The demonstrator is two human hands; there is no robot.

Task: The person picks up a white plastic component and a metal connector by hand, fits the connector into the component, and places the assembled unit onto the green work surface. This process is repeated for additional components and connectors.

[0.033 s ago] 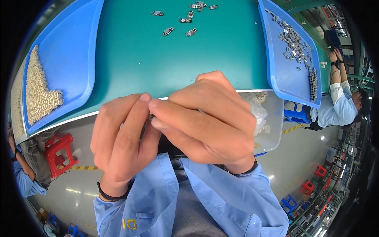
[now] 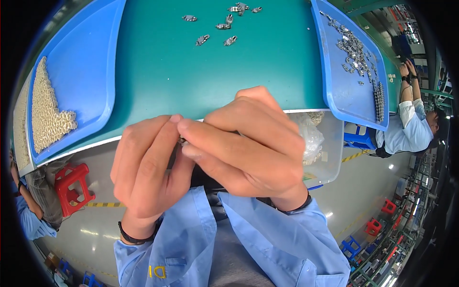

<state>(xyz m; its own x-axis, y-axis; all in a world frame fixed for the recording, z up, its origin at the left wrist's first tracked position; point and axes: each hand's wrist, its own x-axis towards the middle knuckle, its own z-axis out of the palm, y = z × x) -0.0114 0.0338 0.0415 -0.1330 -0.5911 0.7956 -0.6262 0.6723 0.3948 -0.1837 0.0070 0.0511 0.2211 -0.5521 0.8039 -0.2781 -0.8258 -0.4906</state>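
Note:
My left hand and my right hand meet just off the near edge of the green-topped table. Thumbs and fingertips of both are pinched together around a tiny dark part. Only a speck of it shows between the fingers, so its kind is hidden. Beyond the hands, several small grey metal pieces lie scattered at the far side of the tabletop.
On the left, a blue tray holds a mass of cream-coloured small parts. Another blue tray at right contains loose metal pieces and a neat row. Below the edge sits a clear bin with plastic bags. Co-workers sit on both sides.
My right hand has shifted very slightly to the left. Both hands keep their pinch, and the trays and scattered pieces stay where they were.

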